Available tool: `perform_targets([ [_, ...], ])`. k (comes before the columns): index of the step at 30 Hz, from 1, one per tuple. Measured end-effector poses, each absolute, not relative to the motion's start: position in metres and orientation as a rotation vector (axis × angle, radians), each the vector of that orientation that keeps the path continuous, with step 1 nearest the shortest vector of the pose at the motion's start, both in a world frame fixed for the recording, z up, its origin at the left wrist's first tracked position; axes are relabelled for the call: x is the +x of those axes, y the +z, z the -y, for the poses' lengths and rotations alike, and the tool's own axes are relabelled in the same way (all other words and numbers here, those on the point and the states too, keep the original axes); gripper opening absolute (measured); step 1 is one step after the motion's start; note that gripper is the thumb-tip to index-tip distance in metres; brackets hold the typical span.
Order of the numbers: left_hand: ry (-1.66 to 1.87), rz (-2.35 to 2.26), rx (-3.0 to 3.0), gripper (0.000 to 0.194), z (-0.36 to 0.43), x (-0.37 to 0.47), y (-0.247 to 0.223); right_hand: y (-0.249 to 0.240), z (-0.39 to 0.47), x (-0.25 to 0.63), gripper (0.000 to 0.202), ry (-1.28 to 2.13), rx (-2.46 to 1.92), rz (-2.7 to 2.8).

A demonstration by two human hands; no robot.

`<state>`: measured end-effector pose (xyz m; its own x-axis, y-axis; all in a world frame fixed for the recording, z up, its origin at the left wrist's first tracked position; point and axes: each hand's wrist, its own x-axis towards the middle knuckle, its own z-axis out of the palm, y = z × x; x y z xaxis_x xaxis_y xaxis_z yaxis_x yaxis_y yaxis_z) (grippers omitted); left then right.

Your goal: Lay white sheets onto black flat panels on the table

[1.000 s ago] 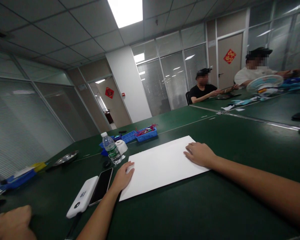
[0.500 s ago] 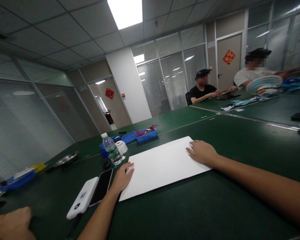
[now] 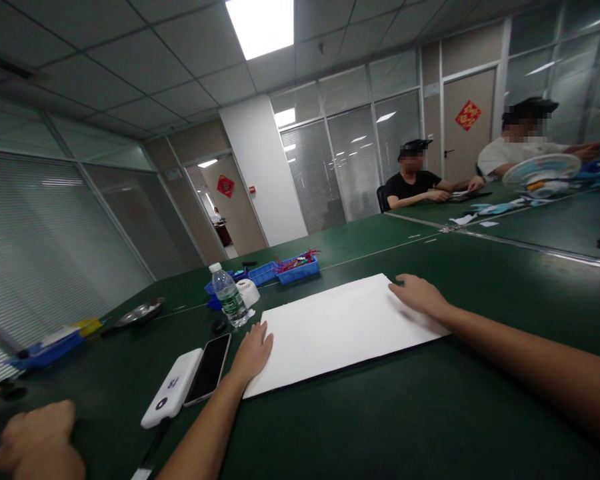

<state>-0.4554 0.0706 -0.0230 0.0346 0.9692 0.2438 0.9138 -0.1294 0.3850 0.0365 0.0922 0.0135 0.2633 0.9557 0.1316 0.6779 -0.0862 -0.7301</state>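
Note:
A white rectangular sheet or thin board (image 3: pixel 330 333) lies on the green table in front of me. My left hand (image 3: pixel 253 352) rests along its left edge, fingers stretched out, with the fingertips at the corner. At the opposite end, my right hand (image 3: pixel 420 295) is over the right edge with fingers extended and the thumb side towards the sheet. It seems slightly raised, with a shadow on the white surface below. Neither hand is wrapped round anything. Left of my left hand lie a dark-screened phone (image 3: pixel 209 369) and a white power bank (image 3: pixel 173 389).
A water bottle (image 3: pixel 229 297) and a white rounded device (image 3: pixel 248 292) stand beyond the left hand, near a blue basket (image 3: pixel 297 269) of reddish strands. A metal dish (image 3: pixel 141 312) sits farther left. Another person's hand (image 3: pixel 37 437) is at lower left. Two people sit across the table.
My right hand has shifted right along the sheet and appears to have lifted a little. My left hand stays at the left edge. The view has turned slightly left.

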Motion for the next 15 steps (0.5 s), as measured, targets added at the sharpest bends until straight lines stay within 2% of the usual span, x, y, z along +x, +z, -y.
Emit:
perform_targets([
  [3,0.667,-2.007,2.177,0.045,-0.070,-0.454,-0.021,0.016,-0.100,0.050,0.038,0.737,-1.657,1.285],
  [8,0.655,-2.021,2.174,0.044,-0.069,-0.454,-0.019,0.022,-0.105,0.065,0.047,1.020,-1.262,1.081],
  [15,0.699,-1.996,2.132,0.044,-0.068,-0.458,-0.017,0.023,-0.099,0.058,0.048,1.017,-0.988,1.122],
])
